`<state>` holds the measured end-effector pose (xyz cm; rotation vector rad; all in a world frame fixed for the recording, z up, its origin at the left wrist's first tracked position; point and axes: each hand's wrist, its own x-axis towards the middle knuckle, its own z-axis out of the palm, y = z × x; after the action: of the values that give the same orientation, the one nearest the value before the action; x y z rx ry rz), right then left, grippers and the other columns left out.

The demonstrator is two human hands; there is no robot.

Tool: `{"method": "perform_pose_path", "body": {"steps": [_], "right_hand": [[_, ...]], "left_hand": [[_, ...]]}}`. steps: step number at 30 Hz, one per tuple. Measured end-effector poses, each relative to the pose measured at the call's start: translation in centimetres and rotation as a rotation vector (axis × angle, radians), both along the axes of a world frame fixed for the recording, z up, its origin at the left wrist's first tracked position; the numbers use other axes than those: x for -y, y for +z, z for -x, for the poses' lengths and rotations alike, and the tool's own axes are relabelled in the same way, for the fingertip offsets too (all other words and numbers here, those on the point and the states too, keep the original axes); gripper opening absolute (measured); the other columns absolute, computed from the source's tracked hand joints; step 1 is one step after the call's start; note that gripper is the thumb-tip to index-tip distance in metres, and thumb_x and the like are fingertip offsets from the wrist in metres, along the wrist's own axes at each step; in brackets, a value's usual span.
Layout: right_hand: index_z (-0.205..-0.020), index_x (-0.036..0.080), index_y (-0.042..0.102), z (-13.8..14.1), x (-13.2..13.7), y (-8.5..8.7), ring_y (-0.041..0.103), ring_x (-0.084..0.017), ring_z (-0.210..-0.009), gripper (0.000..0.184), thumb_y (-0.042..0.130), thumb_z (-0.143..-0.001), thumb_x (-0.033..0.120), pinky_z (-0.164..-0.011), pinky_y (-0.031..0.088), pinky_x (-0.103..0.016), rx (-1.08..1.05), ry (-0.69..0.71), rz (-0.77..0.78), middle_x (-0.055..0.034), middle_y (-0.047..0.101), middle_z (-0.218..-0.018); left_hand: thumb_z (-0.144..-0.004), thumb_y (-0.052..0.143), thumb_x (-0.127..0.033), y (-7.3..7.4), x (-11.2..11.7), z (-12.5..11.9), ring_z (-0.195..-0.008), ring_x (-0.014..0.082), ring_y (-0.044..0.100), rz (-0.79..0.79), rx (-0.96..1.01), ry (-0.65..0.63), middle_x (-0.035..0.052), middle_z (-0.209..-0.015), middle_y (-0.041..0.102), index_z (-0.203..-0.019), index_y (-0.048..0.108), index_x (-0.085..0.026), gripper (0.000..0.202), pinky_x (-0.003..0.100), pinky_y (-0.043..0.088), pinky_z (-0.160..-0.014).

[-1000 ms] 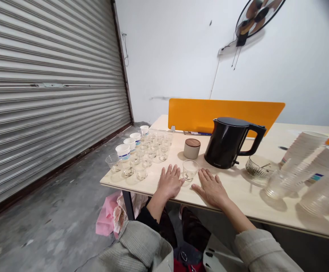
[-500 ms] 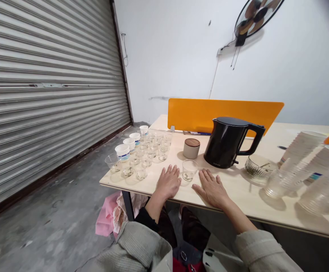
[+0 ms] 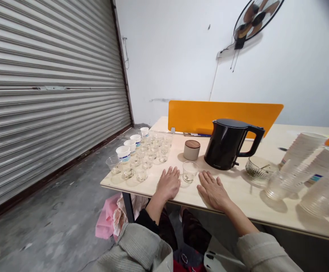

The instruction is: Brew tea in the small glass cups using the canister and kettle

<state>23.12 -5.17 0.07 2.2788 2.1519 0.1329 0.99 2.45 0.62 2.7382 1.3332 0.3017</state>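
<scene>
Two hands: both bare, palms down on the table, forearms reaching forward from grey-beige sleeves.
Left hand: laid flat, fingers extended forward and slightly apart; holds nothing.
Right hand: laid flat, fingers extended and angled forward-left toward the other hand; holds nothing.
Clear plastic cup: upright between the hands, near the fingertips; a little dark, leaf-like matter lies at its base. Left-hand side: a narrow gap. Right-hand side: just beside the fingertips; contact cannot be told.
Canister: grey body, wooden lid seated on top; directly beyond the cup.
Electric kettle: black, lid down, handle to the right; beyond the right hand.
Cup array: clear cups in close rows to the left of the left hand, dark bits visible in the nearer ones.
White cups: blue-banded, in a line along the table's left edge.
Ribbed glass bowl: right of the kettle, dark contents and a thin utensil inside.
Cup stacks: nested and tilted, at far right.
Partition panel: orange, upright behind the kettle.
Wall fan: mounted high on the white wall.
Roller shutter: lowered, at far left.
</scene>
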Motion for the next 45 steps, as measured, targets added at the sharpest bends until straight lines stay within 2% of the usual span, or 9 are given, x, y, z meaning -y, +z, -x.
{"method": "perform_pose_path", "body": {"steps": [8,17,24,31,34,37,39,41,45], "right_hand": [[-0.163,0.011,0.03,0.2,0.2,0.3,0.014,-0.032,-0.159,0.066,0.024,-0.104,0.04,-0.124,0.018,-0.063,0.005,0.006,0.009,-0.0155,0.021,-0.171],[-0.163,0.011,0.03,0.0,0.1,-0.1,0.016,-0.033,-0.159,0.067,0.024,-0.103,0.04,-0.123,0.018,-0.064,0.016,0.019,-0.014,-0.0163,0.022,-0.171],[-0.163,0.014,0.032,-0.1,0.0,-0.1,0.016,-0.032,-0.159,0.065,0.023,-0.103,0.04,-0.123,0.018,-0.063,-0.001,0.015,-0.022,-0.0152,0.024,-0.171],[-0.161,0.012,0.034,-0.2,0.2,-0.2,0.017,-0.032,-0.159,0.066,0.025,-0.102,0.042,-0.124,0.017,-0.064,-0.05,0.024,-0.042,-0.0162,0.026,-0.17],[-0.159,0.012,0.037,-1.1,-0.6,-0.4,0.026,-0.033,-0.156,0.073,0.034,-0.099,0.053,-0.125,0.02,-0.06,-0.232,0.027,-0.14,-0.0173,0.035,-0.166],[-0.157,0.01,0.038,-1.4,-2.3,-0.2,0.042,-0.036,-0.148,0.091,0.052,-0.086,0.066,-0.12,0.033,-0.053,-0.548,0.018,-0.269,-0.0222,0.045,-0.159],[-0.152,0.012,0.043,-0.9,-3.5,0.2,0.05,-0.038,-0.141,0.097,0.064,-0.076,0.068,-0.115,0.041,-0.051,-0.746,0.039,-0.333,-0.0228,0.052,-0.153],[-0.145,0.017,0.049,0.1,-4.4,0.5,0.056,-0.038,-0.134,0.092,0.07,-0.07,0.066,-0.109,0.047,-0.052,-0.909,0.074,-0.363,-0.0206,0.059,-0.146],[-0.131,0.018,0.056,2.3,-5.3,0.9,0.065,-0.037,-0.12,0.079,0.075,-0.068,0.06,-0.095,0.054,-0.05,-1.116,0.042,-0.378,-0.0199,0.067,-0.132]], "left_hand": [[-0.105,0.026,-0.034,0.0,0.0,0.1,-0.159,0.0285,0.02,0.007,-0.001,-0.001,0.0072,-0.17,0.029,-0.161,0.034,-0.018,0.059,0.053,0.019,-0.129],[-0.105,0.025,-0.034,0.1,0.1,0.1,-0.159,0.0283,0.019,0.003,-0.001,0.003,0.0069,-0.171,0.027,-0.161,0.033,-0.016,0.059,0.052,0.017,-0.13],[-0.105,0.025,-0.034,0.1,0.1,0.1,-0.159,0.0285,0.019,0.006,-0.003,-0.003,0.0072,-0.17,0.028,-0.161,0.034,-0.017,0.059,0.053,0.019,-0.129],[-0.105,0.028,-0.032,0.2,0.3,0.0,-0.158,0.0301,0.023,-0.018,0.037,0.0,0.0089,-0.168,0.033,-0.158,0.038,-0.016,0.056,0.054,0.021,-0.128],[-0.107,0.029,-0.031,0.3,1.3,0.3,-0.156,0.0284,0.028,-0.055,0.089,0.009,0.0084,-0.166,0.039,-0.155,0.044,-0.015,0.053,0.05,0.023,-0.129],[-0.108,0.034,-0.035,-0.2,2.7,0.7,-0.152,0.0259,0.038,-0.12,0.175,-0.013,0.0085,-0.159,0.05,-0.15,0.05,-0.017,0.048,0.045,0.031,-0.126],[-0.107,0.039,-0.035,-0.8,3.7,1.1,-0.146,0.0239,0.046,-0.201,0.271,-0.069,0.0097,-0.153,0.056,-0.145,0.054,-0.018,0.044,0.042,0.038,-0.122],[-0.106,0.045,-0.032,-1.5,4.5,1.5,-0.14,0.0217,0.052,-0.289,0.354,-0.128,0.0097,-0.144,0.063,-0.137,0.059,-0.019,0.037,0.038,0.043,-0.118],[-0.101,0.057,-0.036,-2.3,5.4,2.1,-0.129,0.0232,0.058,-0.356,0.367,-0.189,0.0071,-0.127,0.07,-0.122,0.064,-0.02,0.027,0.038,0.048,-0.111]]}}
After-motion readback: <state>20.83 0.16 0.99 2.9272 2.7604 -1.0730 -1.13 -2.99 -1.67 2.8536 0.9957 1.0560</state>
